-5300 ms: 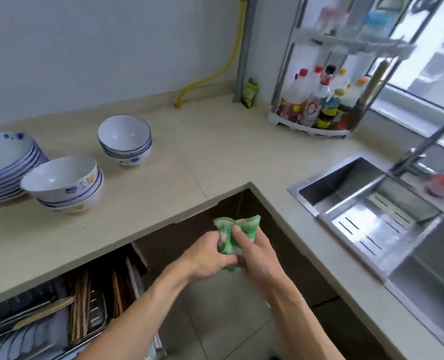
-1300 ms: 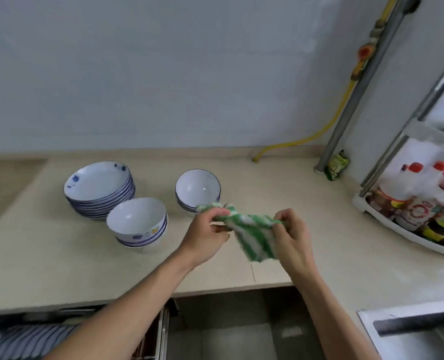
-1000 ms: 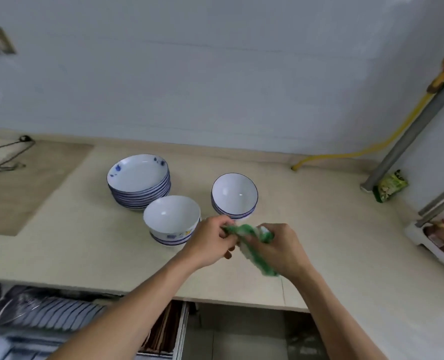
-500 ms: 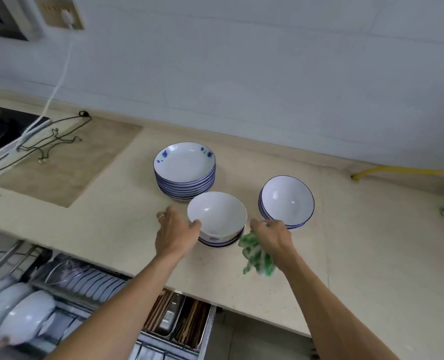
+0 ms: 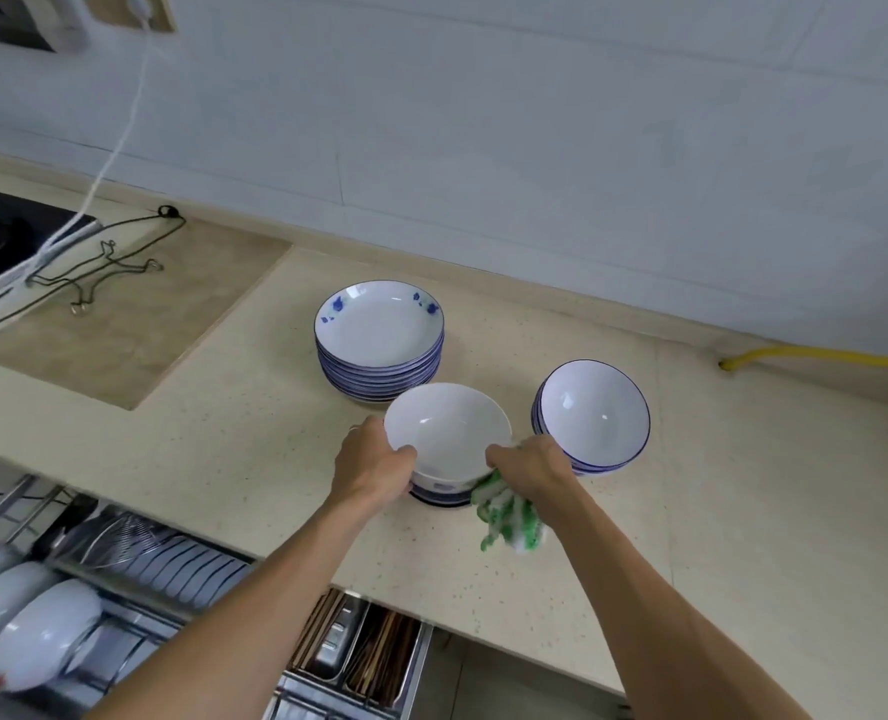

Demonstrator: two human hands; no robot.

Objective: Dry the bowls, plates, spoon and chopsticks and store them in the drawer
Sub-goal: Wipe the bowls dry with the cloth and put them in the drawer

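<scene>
An open drawer [image 5: 182, 605] below the desk [image 5: 224, 459] edge holds racked plates [image 5: 172, 566] on edge, white bowls [image 5: 36, 636] at the far left, and a metal tray of chopsticks [image 5: 379, 654] under the overhang. Two bare forearms reach up and forward from the bottom of the frame and converge on a stack of white bowls with blue bands [image 5: 447, 439] standing on the desk near its front edge. The left hand [image 5: 374, 467] grips the stack's left side, thumb hooked over the top bowl's rim and fingers curled round the outside. The right hand [image 5: 533, 467] meets the right side of the same bowl, thumb at the rim, while its curled fingers clutch a green-and-white cloth [image 5: 509, 517] that hangs bunched below the palm, against the bowl's outer wall. Just to the right, a second stack of blue-rimmed bowls [image 5: 592, 413] sits tilted toward the camera, close to the right hand. Directly behind the held bowls stands a stack of blue-patterned plates [image 5: 379, 335]. Farther left lie a brown inset panel [image 5: 130, 309] with a dark wire object [image 5: 99, 272] on it and a white cord [image 5: 114, 153] running up the pale tiled wall [image 5: 483, 122]. A yellow hose [image 5: 821, 356] runs along the wall's base at the right.
</scene>
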